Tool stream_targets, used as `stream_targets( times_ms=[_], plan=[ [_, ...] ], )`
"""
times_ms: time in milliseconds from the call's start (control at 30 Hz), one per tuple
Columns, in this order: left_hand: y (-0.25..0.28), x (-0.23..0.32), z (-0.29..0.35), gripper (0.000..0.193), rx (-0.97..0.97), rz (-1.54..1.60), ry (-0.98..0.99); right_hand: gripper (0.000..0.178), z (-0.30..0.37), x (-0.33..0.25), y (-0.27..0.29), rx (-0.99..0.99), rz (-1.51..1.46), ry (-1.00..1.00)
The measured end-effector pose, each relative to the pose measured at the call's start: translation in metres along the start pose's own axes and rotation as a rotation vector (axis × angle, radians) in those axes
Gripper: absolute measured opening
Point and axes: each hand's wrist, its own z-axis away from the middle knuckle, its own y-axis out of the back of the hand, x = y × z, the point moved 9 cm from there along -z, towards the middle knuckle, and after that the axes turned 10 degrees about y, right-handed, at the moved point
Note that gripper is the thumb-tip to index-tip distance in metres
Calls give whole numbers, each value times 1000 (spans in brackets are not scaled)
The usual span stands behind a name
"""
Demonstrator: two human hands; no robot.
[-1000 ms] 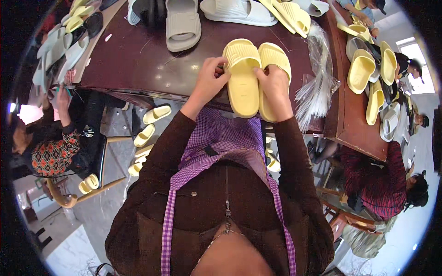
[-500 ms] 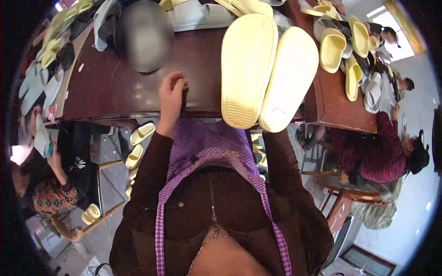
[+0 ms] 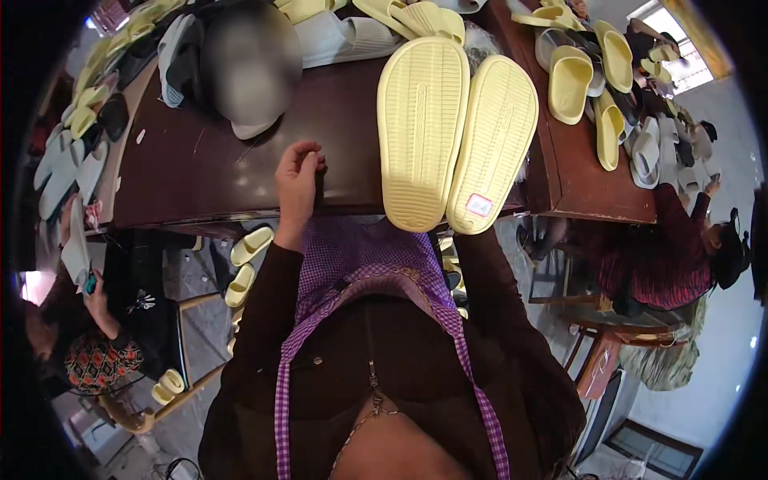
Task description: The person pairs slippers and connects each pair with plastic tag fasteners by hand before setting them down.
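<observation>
A pair of pale yellow slippers (image 3: 424, 132) is held up side by side over the table's front edge, ribbed soles facing me. The right slipper (image 3: 494, 132) carries a small red-edged white sticker (image 3: 479, 206) near its heel. My right sleeve (image 3: 492, 276) runs up behind this pair. The slippers hide my right hand, which grips them. My left hand (image 3: 297, 188) is at the table edge to their left, its fingers loosely bent, thumb apart, nothing visible in it. Below both hands hangs a purple checked apron (image 3: 360, 248).
Grey slippers (image 3: 348, 40) and more yellow ones lie along the dark red table's (image 3: 216, 176) far side, beside a blurred oval. More slippers (image 3: 570, 84) cover the right-hand table. Co-workers sit left (image 3: 100, 360) and right (image 3: 656, 272). Yellow slippers (image 3: 240, 284) stand below the table.
The slipper pair has tilted and shifted slightly left; the glare is gone, so tread and sticker show clearly. My left hand is a little lower in view, with its thumb raised.
</observation>
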Motion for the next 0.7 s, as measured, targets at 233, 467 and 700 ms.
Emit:
stream_targets(
  times_ms=[233, 467, 700],
  plan=[
    [2, -6, -2, 16, -22, -24, 44, 47, -2, 8, -20, 118, -180, -108],
    [-4, 2, 0, 14, -16, 25, 21, 48, 2, 23, -15, 183, -389, -231],
    [-3, 4, 0, 14, 0, -12, 6, 49, 2, 40, -36, 210, -606, -375]
  ],
)
